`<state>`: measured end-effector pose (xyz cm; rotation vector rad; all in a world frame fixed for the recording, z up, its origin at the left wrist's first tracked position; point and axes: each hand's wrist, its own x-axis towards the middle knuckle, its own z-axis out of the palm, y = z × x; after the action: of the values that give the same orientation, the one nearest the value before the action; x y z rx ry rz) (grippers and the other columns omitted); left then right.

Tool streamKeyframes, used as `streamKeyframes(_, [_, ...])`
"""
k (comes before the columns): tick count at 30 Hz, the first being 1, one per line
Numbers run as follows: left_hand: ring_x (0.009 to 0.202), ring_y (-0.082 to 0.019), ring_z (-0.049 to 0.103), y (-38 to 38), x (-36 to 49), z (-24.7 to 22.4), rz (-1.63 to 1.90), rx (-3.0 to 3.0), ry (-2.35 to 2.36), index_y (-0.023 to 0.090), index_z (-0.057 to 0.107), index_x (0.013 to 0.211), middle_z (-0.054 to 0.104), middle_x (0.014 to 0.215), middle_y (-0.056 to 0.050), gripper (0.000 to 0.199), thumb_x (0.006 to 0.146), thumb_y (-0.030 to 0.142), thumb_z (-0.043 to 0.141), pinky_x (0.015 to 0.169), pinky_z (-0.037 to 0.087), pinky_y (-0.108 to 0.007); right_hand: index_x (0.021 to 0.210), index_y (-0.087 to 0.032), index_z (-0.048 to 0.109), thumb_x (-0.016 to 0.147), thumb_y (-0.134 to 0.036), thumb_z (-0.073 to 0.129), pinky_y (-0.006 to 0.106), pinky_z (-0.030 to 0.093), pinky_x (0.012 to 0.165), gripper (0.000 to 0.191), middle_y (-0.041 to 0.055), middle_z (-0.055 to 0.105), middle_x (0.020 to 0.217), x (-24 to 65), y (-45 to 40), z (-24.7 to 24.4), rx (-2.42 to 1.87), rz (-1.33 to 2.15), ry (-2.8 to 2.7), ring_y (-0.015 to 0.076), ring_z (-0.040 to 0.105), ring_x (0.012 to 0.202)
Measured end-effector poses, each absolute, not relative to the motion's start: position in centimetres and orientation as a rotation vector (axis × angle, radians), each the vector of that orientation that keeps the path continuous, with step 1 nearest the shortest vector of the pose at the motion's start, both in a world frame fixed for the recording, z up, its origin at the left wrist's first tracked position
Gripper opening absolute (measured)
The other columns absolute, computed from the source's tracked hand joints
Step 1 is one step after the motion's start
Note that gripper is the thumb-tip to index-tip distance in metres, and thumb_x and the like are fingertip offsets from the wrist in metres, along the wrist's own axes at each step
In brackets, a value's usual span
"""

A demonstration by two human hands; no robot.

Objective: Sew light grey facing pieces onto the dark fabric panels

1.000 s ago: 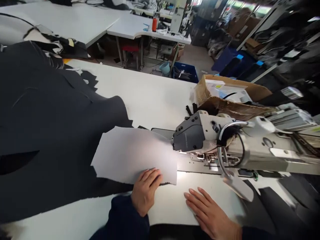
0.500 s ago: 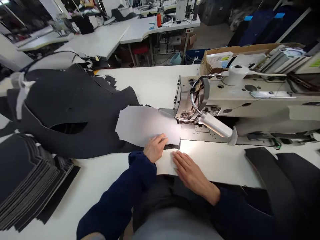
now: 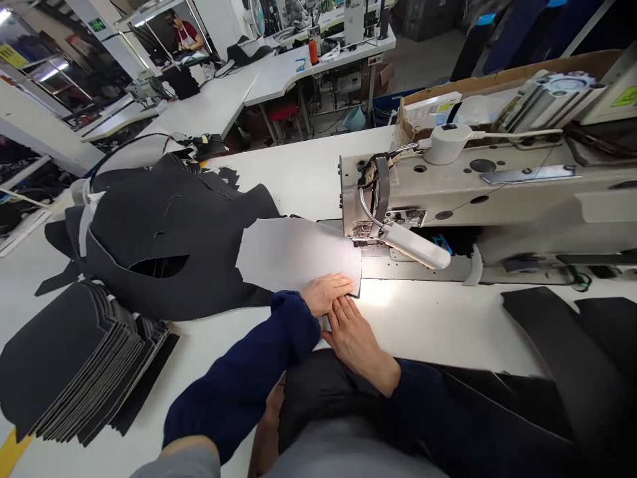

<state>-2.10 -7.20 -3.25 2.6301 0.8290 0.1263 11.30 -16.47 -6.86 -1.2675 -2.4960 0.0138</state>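
Observation:
A light grey fabric panel lies over a large dark sheet of material, its right end close to the needle area of the sewing machine. My left hand rests flat on the panel's lower right part, fingers stretched toward the right edge. Just below it, my right hand lies with fingers extended on the table edge, fingertips meeting my left hand and the panel's lower border. Whether those fingertips touch the panel itself I cannot tell. A lit lamp shines beside the needle area.
A stack of dark cut pieces sits at the lower left of the white table. Dark pieces hang over the right edge. Behind the machine stands a cardboard box. Another person is far back.
My left hand has slid right along the panel, toward its right edge. My right hand has shifted left and now meets it. The view has tilted slightly.

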Motion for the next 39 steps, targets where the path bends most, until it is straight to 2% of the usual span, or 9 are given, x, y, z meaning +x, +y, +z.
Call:
streamKeyframes(10, [0.132,-0.020,0.038,-6.1,-2.4,-3.8,0.172,2.599,0.833,0.012,0.055,0.122,0.050,0.136,-0.008,0.047,0.078,0.004,0.042,0.112,0.033,-0.035,0.121,0.004,0.052,0.088,-0.039,0.054,0.047,0.031,0.108,0.055,0.0262,0.049,0.127,10.8,-15.2,-6.9,-1.272,-0.024,-2.509,0.0344,0.040,0.125])
streamKeyframes(14, [0.132,-0.020,0.038,-4.8,-2.5,-3.9,0.223,2.624,0.793,0.013,0.055,0.122,0.049,0.136,-0.009,0.046,0.078,0.005,0.043,0.111,0.034,-0.036,0.119,0.004,0.053,0.089,-0.034,0.053,0.047,0.032,0.107,0.048,0.0265,0.050,0.125,10.4,-14.2,-6.7,-1.258,-0.041,-2.511,0.0346,0.041,0.124])
streamKeyframes(16, [0.125,-0.020,0.043,-4.4,-2.6,-3.6,0.276,2.644,0.770,0.012,0.057,0.119,0.051,0.133,-0.011,0.044,0.077,0.005,0.045,0.106,0.038,-0.035,0.119,0.003,0.054,0.089,-0.034,0.053,0.048,0.033,0.106,0.047,0.0251,0.052,0.124,10.2,-13.8,-6.8,-1.227,-0.052,-2.513,0.0345,0.042,0.123])
streamKeyframes(19, [0.104,-0.018,0.050,-4.3,-2.6,-3.3,0.309,2.667,0.843,0.015,0.062,0.111,0.057,0.116,-0.008,0.041,0.077,0.003,0.044,0.093,0.046,-0.031,0.119,0.002,0.054,0.089,-0.033,0.051,0.048,0.032,0.106,0.046,0.0244,0.053,0.123,10.0,-13.6,-6.9,-1.185,-0.090,-2.509,0.0348,0.043,0.122])
streamKeyframes(23, [0.089,-0.018,0.048,-4.6,-2.2,-3.3,0.224,2.708,0.907,0.017,0.066,0.101,0.058,0.100,-0.007,0.038,0.076,0.001,0.043,0.080,0.046,-0.029,0.116,0.003,0.056,0.089,-0.028,0.050,0.049,0.032,0.106,0.042,0.0239,0.056,0.117,9.9,-13.6,-7.1,-1.158,-0.140,-2.509,0.0352,0.046,0.118])
streamKeyframes(28, [0.086,-0.017,0.046,-4.0,-1.6,-3.7,0.217,2.726,0.907,0.017,0.068,0.096,0.058,0.095,-0.006,0.035,0.079,0.001,0.043,0.076,0.045,-0.028,0.116,0.002,0.058,0.083,-0.022,0.053,0.050,0.032,0.105,0.041,0.0232,0.057,0.114,9.9,-12.9,-7.0,-1.173,-0.173,-2.513,0.0369,0.047,0.116])
streamKeyframes(32, [0.087,-0.017,0.046,-2.9,-1.2,-3.6,0.220,2.714,0.934,0.017,0.069,0.094,0.058,0.094,-0.006,0.032,0.082,0.003,0.043,0.077,0.044,-0.027,0.113,0.000,0.060,0.081,-0.015,0.048,0.050,0.032,0.106,0.037,0.0213,0.059,0.111,10.0,-11.7,-7.1,-1.203,-0.203,-2.541,0.0338,0.050,0.114])
streamKeyframes(39, [0.088,-0.019,0.047,-0.9,-0.2,-4.0,0.207,2.747,0.989,0.016,0.068,0.093,0.058,0.093,-0.007,0.027,0.086,0.009,0.043,0.076,0.045,-0.029,0.116,-0.002,0.059,0.081,-0.014,0.047,0.051,0.030,0.108,0.039,0.0202,0.059,0.115,10.3,-9.7,-7.8,-1.215,-0.219,-2.521,0.0340,0.048,0.117])
